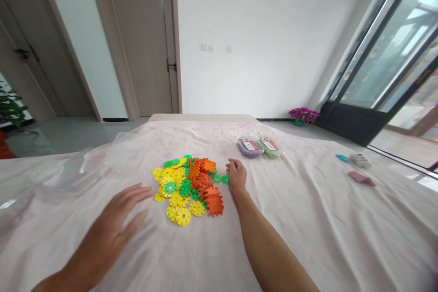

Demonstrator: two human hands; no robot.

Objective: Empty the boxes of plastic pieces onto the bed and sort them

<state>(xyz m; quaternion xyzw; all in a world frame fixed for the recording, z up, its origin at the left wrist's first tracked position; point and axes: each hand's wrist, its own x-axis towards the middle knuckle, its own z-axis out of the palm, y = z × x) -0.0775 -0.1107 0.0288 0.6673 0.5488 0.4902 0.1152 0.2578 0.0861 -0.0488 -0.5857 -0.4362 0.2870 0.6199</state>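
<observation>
A pile of flat plastic pieces lies on the cloth-covered table: yellow notched discs (183, 216), green notched discs (185, 187) and orange notched squares (214, 205). Left of the pile, my left hand (118, 221) hovers with its fingers stretched out and holds nothing. At the pile's right side, my right hand (237, 174) has its fingers curled, beside a green disc (225, 179). Whatever those curled fingers may hold is hidden.
Two clear plastic boxes (251, 146) with labels stand behind my right hand. Clear plastic packaging (63, 171) lies at the left. A blue item (342, 158), a white packet (360, 160) and a pink piece (362, 178) are far right.
</observation>
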